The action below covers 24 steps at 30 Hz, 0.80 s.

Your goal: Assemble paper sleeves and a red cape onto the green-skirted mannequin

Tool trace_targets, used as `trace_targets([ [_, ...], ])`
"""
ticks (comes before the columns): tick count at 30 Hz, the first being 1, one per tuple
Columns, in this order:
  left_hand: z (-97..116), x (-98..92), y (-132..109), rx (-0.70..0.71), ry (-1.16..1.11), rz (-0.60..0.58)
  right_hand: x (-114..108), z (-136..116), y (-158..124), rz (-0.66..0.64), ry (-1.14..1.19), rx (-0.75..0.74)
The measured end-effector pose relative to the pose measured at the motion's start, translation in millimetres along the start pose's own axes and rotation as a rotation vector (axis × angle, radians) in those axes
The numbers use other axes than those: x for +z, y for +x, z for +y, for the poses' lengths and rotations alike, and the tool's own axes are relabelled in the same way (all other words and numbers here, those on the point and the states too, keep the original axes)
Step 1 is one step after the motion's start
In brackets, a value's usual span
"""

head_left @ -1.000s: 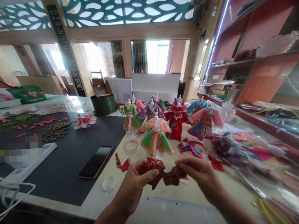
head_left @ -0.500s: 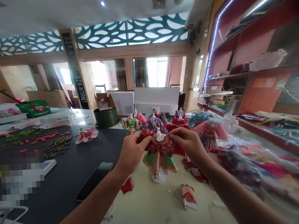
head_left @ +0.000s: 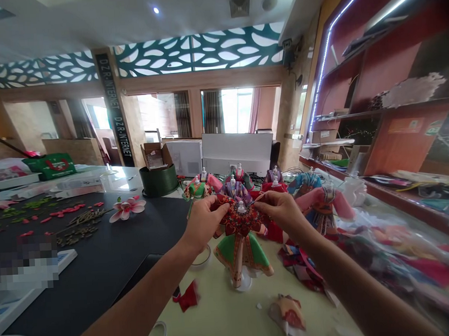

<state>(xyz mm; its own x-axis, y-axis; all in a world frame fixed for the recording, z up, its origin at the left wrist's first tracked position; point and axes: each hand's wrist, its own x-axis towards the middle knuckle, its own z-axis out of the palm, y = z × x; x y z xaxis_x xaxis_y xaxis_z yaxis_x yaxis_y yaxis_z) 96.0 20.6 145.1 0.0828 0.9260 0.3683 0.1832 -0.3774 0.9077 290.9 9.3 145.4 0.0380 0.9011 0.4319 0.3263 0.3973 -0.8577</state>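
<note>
A small doll mannequin in a green and orange skirt (head_left: 242, 251) stands on a white base on the pale tabletop. A dark red patterned collar piece (head_left: 241, 220) lies round its white neck. My left hand (head_left: 202, 221) pinches the collar's left edge. My right hand (head_left: 283, 212) pinches its right edge. Both hands are closed on the fabric, one on each side of the doll's shoulders.
Several more dressed doll mannequins (head_left: 274, 185) stand behind. Fabric scraps (head_left: 188, 296) and a folded paper garment (head_left: 287, 312) lie in front. A black mat (head_left: 101, 254) with a pink flower (head_left: 126, 207) lies left, a green round box (head_left: 159, 179) farther back. Heaped fabric (head_left: 395, 259) fills the right.
The red collar piece was held low near me a second ago. Both hands carried it forward and up onto the doll's neck and now press it round the shoulders.
</note>
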Motion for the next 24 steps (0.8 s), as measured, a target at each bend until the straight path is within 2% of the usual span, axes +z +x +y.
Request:
trace_targets([
  [8,-6,-3.2,14,-0.068,0.06,-0.045,-1,-3,11,-0.06,-0.041,0.035],
  [18,-2,-2.1,36,-0.177,-0.023,-0.23,2,-1,25,-0.155,-0.032,0.052],
  [24,-4,1.6,39,-0.242,-0.058,-0.27,6,3,30,-0.19,-0.027,0.053],
])
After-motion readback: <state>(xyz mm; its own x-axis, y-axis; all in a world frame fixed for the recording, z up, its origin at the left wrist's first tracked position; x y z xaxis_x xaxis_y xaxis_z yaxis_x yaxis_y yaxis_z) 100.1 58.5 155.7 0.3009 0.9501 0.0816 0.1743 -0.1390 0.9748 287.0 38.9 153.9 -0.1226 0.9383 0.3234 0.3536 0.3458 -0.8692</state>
